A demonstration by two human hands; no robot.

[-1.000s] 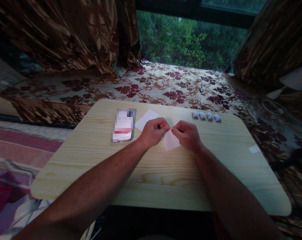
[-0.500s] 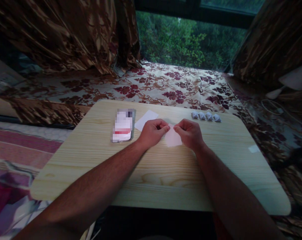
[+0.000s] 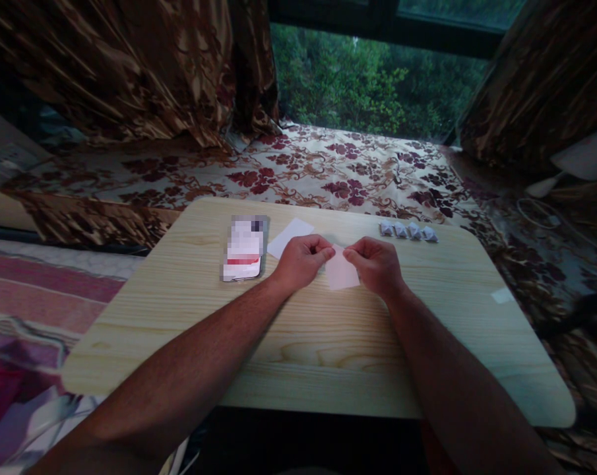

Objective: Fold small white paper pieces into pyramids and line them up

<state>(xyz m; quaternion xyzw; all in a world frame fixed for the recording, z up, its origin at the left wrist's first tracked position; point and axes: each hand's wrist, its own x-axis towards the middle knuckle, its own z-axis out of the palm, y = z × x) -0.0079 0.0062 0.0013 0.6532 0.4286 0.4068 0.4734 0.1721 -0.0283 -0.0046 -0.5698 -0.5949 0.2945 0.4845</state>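
Note:
A small square of white paper [image 3: 342, 272] is held up between my two hands over the middle of the table. My left hand [image 3: 303, 260] is closed, pinching the paper's upper left corner between thumb and forefinger. On the other side, my right hand [image 3: 377, 262] pinches the upper right edge the same way. Behind my left hand lies another white sheet of paper [image 3: 291, 236], partly covered by that hand. Several small folded paper pieces [image 3: 408, 231] stand in a row at the back right.
A phone [image 3: 243, 249], blurred in part, lies on the light wooden table [image 3: 179, 316] at the left. Near the right edge is a small white scrap [image 3: 501, 295]. Beyond the table stretches a flowered cloth [image 3: 347, 168] below a window, with brown curtains [image 3: 179, 72] at the sides.
Almost nothing differs. Both hands keep their pinch on the paper in the same place; the view has shifted very slightly.

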